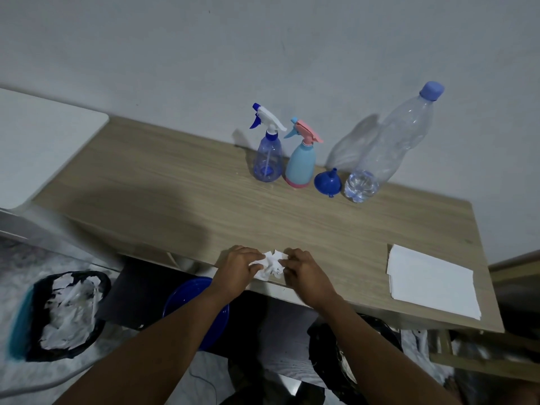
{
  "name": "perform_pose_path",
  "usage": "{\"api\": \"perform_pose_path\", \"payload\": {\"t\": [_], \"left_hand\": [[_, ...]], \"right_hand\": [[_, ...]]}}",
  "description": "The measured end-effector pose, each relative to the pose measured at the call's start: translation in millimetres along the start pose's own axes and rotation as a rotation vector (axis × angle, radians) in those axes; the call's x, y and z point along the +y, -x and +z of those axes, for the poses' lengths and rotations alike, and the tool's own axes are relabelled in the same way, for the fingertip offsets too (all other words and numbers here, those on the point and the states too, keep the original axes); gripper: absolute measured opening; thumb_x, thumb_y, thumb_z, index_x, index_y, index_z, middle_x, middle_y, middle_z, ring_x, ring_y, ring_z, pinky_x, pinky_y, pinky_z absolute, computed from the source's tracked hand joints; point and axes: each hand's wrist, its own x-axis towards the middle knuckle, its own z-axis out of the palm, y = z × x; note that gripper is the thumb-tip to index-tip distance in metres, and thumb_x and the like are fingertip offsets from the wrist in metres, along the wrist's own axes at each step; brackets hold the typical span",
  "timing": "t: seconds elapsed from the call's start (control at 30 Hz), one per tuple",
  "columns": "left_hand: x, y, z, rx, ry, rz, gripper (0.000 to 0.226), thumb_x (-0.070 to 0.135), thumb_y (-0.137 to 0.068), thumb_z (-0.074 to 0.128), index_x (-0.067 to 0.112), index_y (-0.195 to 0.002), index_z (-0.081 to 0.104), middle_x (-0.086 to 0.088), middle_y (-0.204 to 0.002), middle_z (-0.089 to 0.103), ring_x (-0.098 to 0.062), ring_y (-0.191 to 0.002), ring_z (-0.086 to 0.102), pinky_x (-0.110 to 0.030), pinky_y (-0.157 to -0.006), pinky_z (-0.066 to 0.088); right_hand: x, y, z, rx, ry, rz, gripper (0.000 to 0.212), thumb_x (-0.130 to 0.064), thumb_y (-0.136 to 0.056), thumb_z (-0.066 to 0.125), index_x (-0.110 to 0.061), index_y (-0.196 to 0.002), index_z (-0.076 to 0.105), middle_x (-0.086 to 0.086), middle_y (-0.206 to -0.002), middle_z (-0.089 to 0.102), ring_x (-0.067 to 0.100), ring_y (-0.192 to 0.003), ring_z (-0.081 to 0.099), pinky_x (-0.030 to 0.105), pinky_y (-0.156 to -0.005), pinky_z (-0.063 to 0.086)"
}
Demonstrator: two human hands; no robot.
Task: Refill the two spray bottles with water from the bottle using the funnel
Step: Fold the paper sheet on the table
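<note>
Both forearms are bare along their whole visible length — the left hand (238,267) and right hand (304,273) bare too.

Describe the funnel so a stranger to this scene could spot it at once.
On the wooden table, four things stand in a row by the wall. The funnel sits between the pale blue spray bottle and the clear water bottle. It alone is squat and solid dark blue, spout pointing up.

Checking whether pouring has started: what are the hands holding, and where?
The left hand and right hand pinch a crumpled tissue by its opposite sides.
</note>
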Motion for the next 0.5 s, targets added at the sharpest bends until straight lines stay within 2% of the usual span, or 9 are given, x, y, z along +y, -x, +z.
{"api": "perform_pose_path", "payload": {"t": [0.1, 0.17, 0.27, 0.33, 0.43, 0.5], "left_hand": [[4, 0, -2, -0.018, 0.057, -0.018, 0.022, 0.004, -0.077, 0.081, 0.011, -0.097, 0.08, -0.005, -0.099, 0.077, -0.019, -0.092, 0.068, -0.02, -0.085, 0.044], [6, -1, -3, -0.029, 0.097, -0.061, 0.02, 0.003, -0.077, 0.08, 0.012, -0.096, 0.08, -0.004, -0.1, 0.077, -0.015, -0.093, 0.068, -0.011, -0.086, 0.043], [14, -3, -5, -0.046, 0.143, -0.119, 0.018, 0.004, -0.078, 0.08, 0.011, -0.095, 0.08, -0.004, -0.099, 0.077, -0.011, -0.09, 0.069, 0.004, -0.081, 0.037], [23, -4, -5, -0.062, 0.178, -0.151, 0.018, 0.004, -0.079, 0.079, 0.011, -0.095, 0.08, -0.003, -0.1, 0.077, -0.007, -0.089, 0.067, 0.005, -0.077, 0.037], [43, -4, -2, -0.089, 0.224, -0.205, 0.019, 0.003, -0.081, 0.076, 0.012, -0.098, 0.079, 0.002, -0.1, 0.075, -0.004, -0.089, 0.065, 0.004, -0.074, 0.039], [62, -6, 2, -0.097, 0.27, -0.245, 0.019, 0.002, -0.082, 0.075, 0.012, -0.098, 0.079, 0.007, -0.093, 0.072, 0.003, -0.083, 0.065, 0.002, -0.071, 0.04]], "right_hand": [[-2, -3, 3, 0.017, -0.041, 0.023, 0.028, -0.003, -0.089, 0.058, -0.008, -0.11, 0.075, 0.008, -0.127, 0.064, 0.029, -0.111, 0.06, 0.024, -0.093, 0.044], [-2, -4, 0, 0.027, -0.086, 0.039, 0.027, 0.0, -0.087, 0.058, -0.006, -0.106, 0.076, 0.008, -0.119, 0.067, 0.027, -0.107, 0.062, 0.018, -0.089, 0.04], [0, -1, -5, 0.051, -0.227, 0.101, 0.027, 0.003, -0.083, 0.059, -0.008, -0.099, 0.078, 0.006, -0.106, 0.068, 0.022, -0.095, 0.066, 0.025, -0.083, 0.048], [2, 3, -11, 0.087, -0.285, 0.146, 0.026, 0.005, -0.083, 0.061, -0.007, -0.098, 0.078, 0.006, -0.106, 0.069, 0.021, -0.093, 0.067, 0.023, -0.084, 0.049], [10, 13, -23, 0.17, -0.345, 0.216, 0.023, 0.006, -0.083, 0.063, -0.005, -0.097, 0.078, 0.001, -0.102, 0.066, 0.014, -0.091, 0.064, 0.008, -0.082, 0.042], [19, 21, -33, 0.207, -0.381, 0.249, 0.023, 0.005, -0.082, 0.066, -0.008, -0.096, 0.079, -0.002, -0.099, 0.064, 0.012, -0.089, 0.063, 0.008, -0.082, 0.044]]}}
